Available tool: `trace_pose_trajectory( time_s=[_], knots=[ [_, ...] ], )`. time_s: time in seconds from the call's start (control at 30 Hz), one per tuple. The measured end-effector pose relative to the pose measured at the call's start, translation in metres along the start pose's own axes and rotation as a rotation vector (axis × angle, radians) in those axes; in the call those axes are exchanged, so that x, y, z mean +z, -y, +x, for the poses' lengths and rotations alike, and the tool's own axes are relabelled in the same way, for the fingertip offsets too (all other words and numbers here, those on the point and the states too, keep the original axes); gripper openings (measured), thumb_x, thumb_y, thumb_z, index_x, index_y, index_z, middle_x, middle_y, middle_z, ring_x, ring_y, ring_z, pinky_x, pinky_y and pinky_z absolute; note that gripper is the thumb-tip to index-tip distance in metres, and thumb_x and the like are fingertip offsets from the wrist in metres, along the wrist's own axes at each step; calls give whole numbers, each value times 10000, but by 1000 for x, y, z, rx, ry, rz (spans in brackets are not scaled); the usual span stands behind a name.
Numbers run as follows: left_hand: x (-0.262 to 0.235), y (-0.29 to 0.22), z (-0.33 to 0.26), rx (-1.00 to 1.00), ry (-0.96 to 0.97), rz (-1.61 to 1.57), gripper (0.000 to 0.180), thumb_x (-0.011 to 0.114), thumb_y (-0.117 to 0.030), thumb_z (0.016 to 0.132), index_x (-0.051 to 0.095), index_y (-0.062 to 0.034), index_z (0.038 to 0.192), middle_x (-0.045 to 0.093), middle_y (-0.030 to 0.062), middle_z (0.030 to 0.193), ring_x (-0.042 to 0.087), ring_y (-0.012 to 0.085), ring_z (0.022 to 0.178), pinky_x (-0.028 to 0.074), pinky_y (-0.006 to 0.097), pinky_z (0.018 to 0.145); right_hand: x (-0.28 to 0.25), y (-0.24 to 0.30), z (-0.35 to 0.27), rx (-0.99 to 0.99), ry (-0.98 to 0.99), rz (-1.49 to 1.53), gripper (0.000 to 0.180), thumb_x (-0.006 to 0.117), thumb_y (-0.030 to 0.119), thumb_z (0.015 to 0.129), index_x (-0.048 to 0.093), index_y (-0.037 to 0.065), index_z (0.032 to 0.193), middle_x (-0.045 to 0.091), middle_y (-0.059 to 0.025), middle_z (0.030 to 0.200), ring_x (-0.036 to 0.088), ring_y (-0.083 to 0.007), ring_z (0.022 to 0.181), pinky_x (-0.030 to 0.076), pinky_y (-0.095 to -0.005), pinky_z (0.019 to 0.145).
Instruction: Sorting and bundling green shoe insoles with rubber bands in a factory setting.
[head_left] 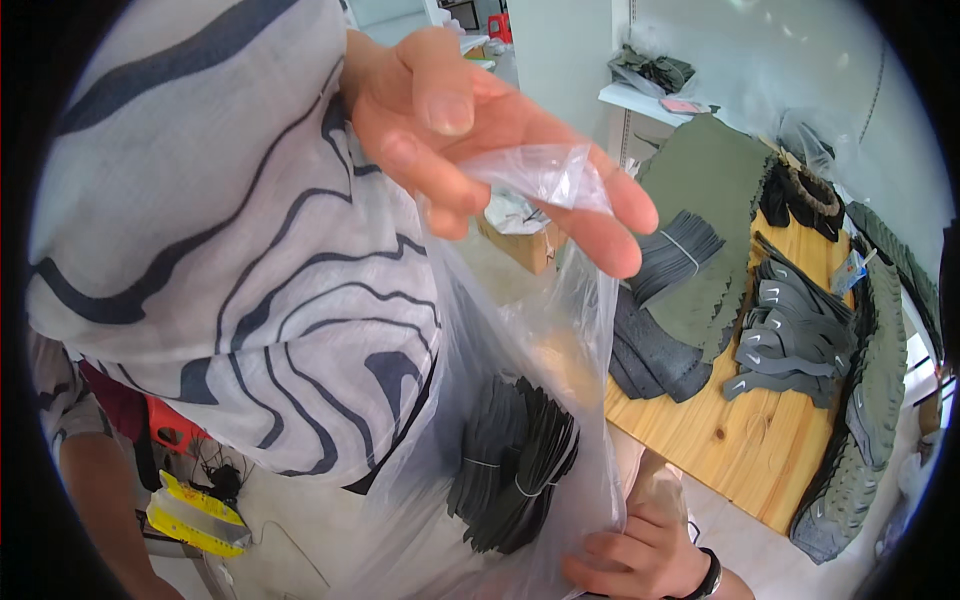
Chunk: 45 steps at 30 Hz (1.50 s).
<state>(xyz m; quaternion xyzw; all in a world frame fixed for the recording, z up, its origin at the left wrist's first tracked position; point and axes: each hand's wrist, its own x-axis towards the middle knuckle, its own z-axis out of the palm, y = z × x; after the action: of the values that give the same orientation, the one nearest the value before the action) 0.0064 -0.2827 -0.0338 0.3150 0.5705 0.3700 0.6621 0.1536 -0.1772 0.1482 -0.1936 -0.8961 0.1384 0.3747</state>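
My left hand point(500, 130) is raised at the top centre, palm partly turned to me. Thin film of a clear plastic bag point(590, 330) passes between its curled fingers, so the bag hangs from it. Lower down, my right hand point(645, 555), with a black wristband, has its fingers closed on the bag's lower side. Inside the bag, seen through the film, are two tied bundles of dark strips point(515, 465). Loose white fabric with dark wavy lines point(250, 250) fills the upper left, beside my left wrist, and hides that forearm.
A wooden table point(720, 440) stands at right, bearing a tied grey bundle point(680, 250), olive sheets point(710, 190), stacked dark curved pieces point(790, 340) and long scalloped strips point(870, 400). A bare forearm point(110, 510) at lower left has an unclear owner. A yellow bag point(198, 515) lies nearby.
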Motion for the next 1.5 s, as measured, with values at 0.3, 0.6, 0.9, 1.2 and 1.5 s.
trace_pose_trajectory(
  time_s=[0.3, 0.6, 0.9, 1.2, 1.5],
  knots=[
    [3, 1, 6, 68, -5, 45, 206, 572, -165, 893, 594, 2, 1011, 566, 13, 776, 538, 94, 709, 446, 223, 636, -2, 8, -9, -8, 22, 12, 243, 637, 150, 642, 643, 114, 882, 508, -41, 842, 489, -189, 668, 402, -304, 585],
    [82, -19, 45, 122, 468, 304, 214, 579, -171, 890, 597, 2, 1015, 561, 10, 755, 537, 98, 686, 450, 227, 616, -29, 4, -51, 252, -167, -5, 358, 662, 132, 705, 595, 87, 1054, 571, -116, 1107, 583, -267, 861, 466, -379, 746],
    [132, -32, 45, 286, 677, 579, 210, 573, -199, 892, 615, -19, 991, 609, 51, 758, 570, 117, 698, 463, 255, 631, -126, 9, -278, 1506, -616, -1002, 538, 526, 40, 717, 448, 51, 1248, 550, -155, 583, 550, -357, 569, 427, -458, 544],
    [138, -27, 49, 479, 692, 667, 256, 584, -238, 884, 622, -16, 1006, 650, 111, 780, 616, 179, 691, 470, 293, 620, -105, 10, -295, 1556, -514, -918, 462, 488, 6, 693, 511, 66, 1151, 521, -145, 560, 532, -350, 545, 414, -457, 543],
    [150, -68, 79, 674, 584, 809, 266, 530, -223, 899, 607, -23, 1057, 647, 154, 924, 636, 242, 699, 483, 305, 688, -71, -12, -213, 1056, -788, -513, 328, 519, -84, 717, 588, 10, 1023, 531, -109, 678, 543, -200, 599, 431, -285, 559]
  ],
)
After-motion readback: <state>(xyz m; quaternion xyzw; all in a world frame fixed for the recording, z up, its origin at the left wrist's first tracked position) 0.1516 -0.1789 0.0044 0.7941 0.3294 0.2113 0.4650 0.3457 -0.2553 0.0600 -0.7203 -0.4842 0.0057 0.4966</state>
